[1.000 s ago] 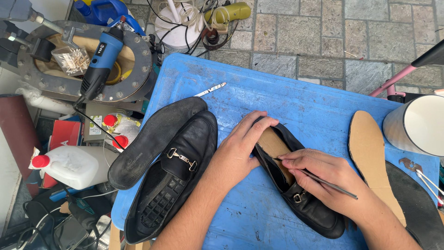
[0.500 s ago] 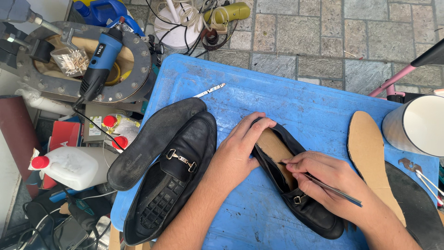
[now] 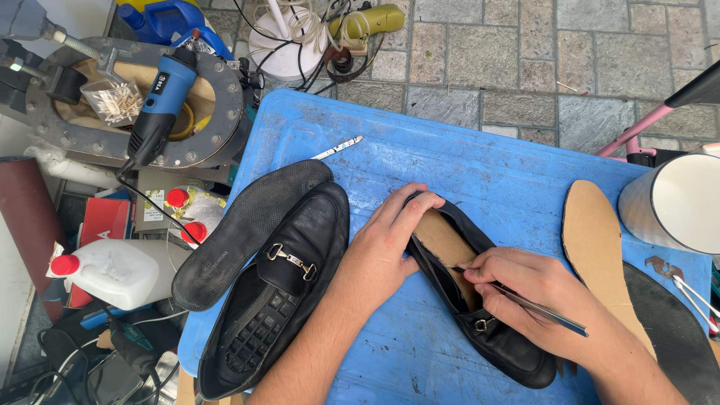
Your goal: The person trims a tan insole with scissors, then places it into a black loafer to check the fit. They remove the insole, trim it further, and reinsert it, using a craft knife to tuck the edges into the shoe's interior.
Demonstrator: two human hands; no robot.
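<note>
From the head view, the left hand (image 3: 386,247) gripped the side of a black loafer (image 3: 480,315) lying near the middle of the blue desk (image 3: 480,157), fingers curled over its rim. The right hand (image 3: 536,296) was pinched shut on a thin metal tool (image 3: 536,307), its tip inside the shoe's opening. A second loafer (image 3: 277,292) and a loose black sole (image 3: 251,229) lay just left; a tan insole (image 3: 596,247) lay right.

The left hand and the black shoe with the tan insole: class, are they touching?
Touching. The head view shows the left hand pressed on the edge of the black shoe, fingers curled over its rim beside the tan insole.
</note>
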